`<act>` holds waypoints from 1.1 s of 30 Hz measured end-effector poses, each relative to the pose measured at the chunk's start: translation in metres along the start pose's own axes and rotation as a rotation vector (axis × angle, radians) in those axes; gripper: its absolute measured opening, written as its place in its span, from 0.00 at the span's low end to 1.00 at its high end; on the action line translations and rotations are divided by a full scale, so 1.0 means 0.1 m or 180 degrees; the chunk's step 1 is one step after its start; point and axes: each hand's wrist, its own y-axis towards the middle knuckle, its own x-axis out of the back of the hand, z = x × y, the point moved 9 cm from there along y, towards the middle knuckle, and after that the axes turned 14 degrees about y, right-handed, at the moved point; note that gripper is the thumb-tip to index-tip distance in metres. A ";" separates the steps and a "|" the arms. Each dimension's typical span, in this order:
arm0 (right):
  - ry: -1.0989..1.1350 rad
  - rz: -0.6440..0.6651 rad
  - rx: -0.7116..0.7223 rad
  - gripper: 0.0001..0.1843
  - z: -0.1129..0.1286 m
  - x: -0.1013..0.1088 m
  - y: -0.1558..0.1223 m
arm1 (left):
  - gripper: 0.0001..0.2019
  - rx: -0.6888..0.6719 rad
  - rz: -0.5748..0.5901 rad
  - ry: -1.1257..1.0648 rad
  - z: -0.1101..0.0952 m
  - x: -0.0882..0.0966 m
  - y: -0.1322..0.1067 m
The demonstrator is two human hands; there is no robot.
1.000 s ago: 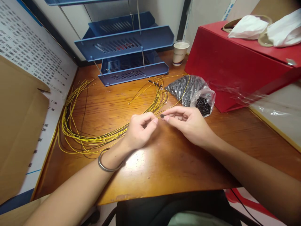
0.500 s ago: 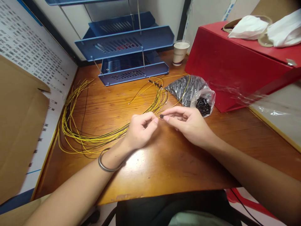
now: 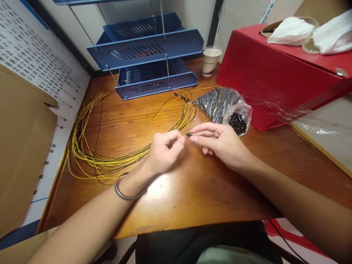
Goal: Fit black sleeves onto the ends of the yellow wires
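My left hand (image 3: 166, 151) is closed in a pinch on a thin wire at the near side of the yellow and black wires (image 3: 126, 157), which curve across the wooden table. Between the thumb and forefinger of my right hand (image 3: 221, 143) sits a small black connector housing (image 3: 189, 135), right beside my left fingertips. Whether the wire's end is inside the housing is too small to tell. Behind my right hand lies a clear plastic bag (image 3: 217, 104), its mouth turned open on many small black pieces (image 3: 238, 124). Several black ends (image 3: 184, 98) show on the wires at the back.
Blue stacked trays (image 3: 156, 84) stand at the back of the wooden table (image 3: 170, 201). To their right are a paper cup (image 3: 211, 61) and a red box (image 3: 264, 77) topped with white tissues. A cardboard piece (image 3: 24, 146) leans on the left.
The lower fingers of my right hand have spread a little downward, and the small black housing has tilted slightly in its pinch. My left hand has stayed in place.
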 end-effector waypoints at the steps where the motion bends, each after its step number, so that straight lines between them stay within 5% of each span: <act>1: 0.0021 -0.0011 0.0000 0.18 -0.01 0.01 0.00 | 0.16 0.0007 0.0005 -0.0009 0.00 0.00 0.00; 21: -0.0972 0.0150 0.0574 0.12 0.11 -0.04 -0.02 | 0.15 0.0056 0.0289 -0.0065 0.02 -0.09 0.00; 33: -0.0884 -0.0048 0.0661 0.13 0.15 0.03 -0.01 | 0.15 0.0239 0.0201 0.0107 0.07 -0.08 -0.01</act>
